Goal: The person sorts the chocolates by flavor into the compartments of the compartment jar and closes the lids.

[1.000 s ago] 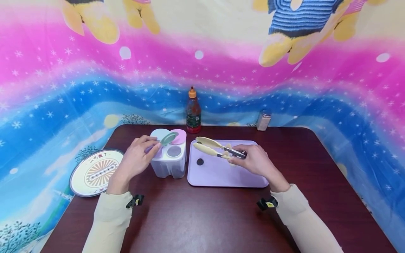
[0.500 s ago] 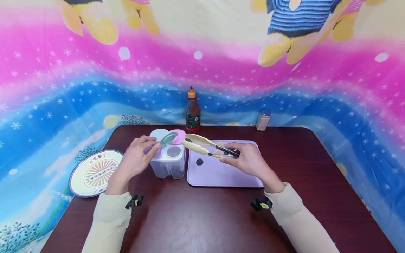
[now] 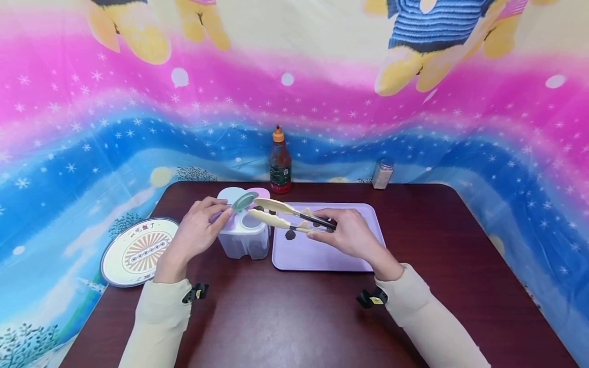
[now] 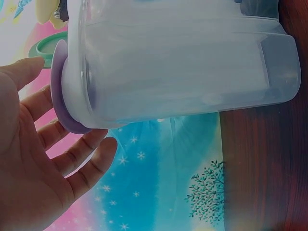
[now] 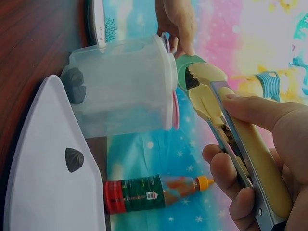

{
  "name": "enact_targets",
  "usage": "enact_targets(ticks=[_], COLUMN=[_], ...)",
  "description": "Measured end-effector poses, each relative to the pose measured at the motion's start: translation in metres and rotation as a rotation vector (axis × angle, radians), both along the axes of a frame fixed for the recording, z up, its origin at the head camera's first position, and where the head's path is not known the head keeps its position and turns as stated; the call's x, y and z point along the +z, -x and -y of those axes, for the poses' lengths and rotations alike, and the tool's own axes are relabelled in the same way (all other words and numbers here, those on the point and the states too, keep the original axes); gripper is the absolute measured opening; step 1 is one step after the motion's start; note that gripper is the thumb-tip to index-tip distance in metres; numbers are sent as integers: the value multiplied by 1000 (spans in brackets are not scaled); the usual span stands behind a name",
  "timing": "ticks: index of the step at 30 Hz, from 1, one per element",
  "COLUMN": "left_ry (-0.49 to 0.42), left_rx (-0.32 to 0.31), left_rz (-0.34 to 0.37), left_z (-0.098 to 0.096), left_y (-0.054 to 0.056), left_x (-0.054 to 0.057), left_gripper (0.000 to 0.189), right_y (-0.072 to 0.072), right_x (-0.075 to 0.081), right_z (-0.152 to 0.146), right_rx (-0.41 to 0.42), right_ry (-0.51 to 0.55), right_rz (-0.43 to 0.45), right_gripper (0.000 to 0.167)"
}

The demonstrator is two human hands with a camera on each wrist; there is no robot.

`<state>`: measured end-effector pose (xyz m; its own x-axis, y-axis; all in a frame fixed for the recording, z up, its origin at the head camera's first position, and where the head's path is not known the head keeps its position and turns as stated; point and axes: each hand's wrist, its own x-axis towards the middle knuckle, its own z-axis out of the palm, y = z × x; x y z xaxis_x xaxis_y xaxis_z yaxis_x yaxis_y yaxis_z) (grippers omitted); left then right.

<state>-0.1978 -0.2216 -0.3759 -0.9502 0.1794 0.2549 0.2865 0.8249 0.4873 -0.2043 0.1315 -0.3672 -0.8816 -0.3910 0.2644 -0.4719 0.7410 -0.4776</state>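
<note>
My left hand [image 3: 198,230] holds the raised green lid [image 3: 245,202] of a clear four-part storage box [image 3: 244,243] between thumb and fingers. In the left wrist view its other fingers spread behind the purple lid [image 4: 60,89]. My right hand [image 3: 356,232] grips a pair of tongs [image 3: 276,206] with cream tips. The tips hold a dark ridged piece [image 5: 192,79] over the box's uncovered round opening, close to the green lid. Another dark piece [image 5: 73,160] lies on the lilac tray [image 3: 331,258]. More dark stuff [image 5: 74,85] shows through the bottom of the box.
A patterned oval plate [image 3: 146,250] lies left of the box, at the table's edge. A sauce bottle [image 3: 280,168] stands behind the box and tray. At the back right stands a small shaker jar [image 3: 383,175]. A printed cloth hangs behind the table.
My right hand has moved left, carrying the tongs and the dark piece from above the tray to over the box's opening. My left hand keeps the green lid up in the same place.
</note>
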Motion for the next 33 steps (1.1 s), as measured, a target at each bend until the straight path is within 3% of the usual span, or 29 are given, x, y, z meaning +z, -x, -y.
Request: enact_targets(ticks=[33], left_ry=[-7], left_rx=[-9], left_rz=[-26], left_z=[1], left_y=[1], left_x=[-1], left_gripper=[48], right_y=[4], right_x=[-5], right_z=[6], right_rx=[-25], right_ry=[-19], right_rz=[14], right_gripper=[50])
